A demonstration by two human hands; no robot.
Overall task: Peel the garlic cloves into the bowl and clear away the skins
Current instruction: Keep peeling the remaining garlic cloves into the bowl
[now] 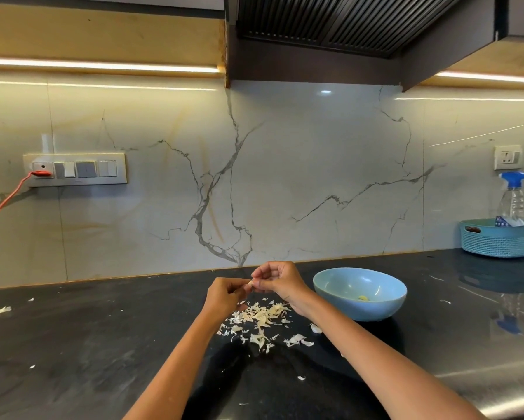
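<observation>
Papery skin clings to the small, firm clove (249, 285), pinched by both hands' fingers (256, 275) left of the bowl (359, 294); best gripped at its ends.

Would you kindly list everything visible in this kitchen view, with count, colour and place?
garlic clove: one, pale, pinched between both hands
garlic skins: a scattered pile, off-white, on the counter below the hands
bowl: one, light blue, right of the hands; something small and yellowish inside
counter: one, black
basket: one, teal, far right on the counter
spray bottle: one, clear with blue head, in the basket
switch panel: one, grey, left wall, orange cable plugged in
socket: one, white, right wall
left hand: holds the clove
right hand: pinches the clove
</observation>
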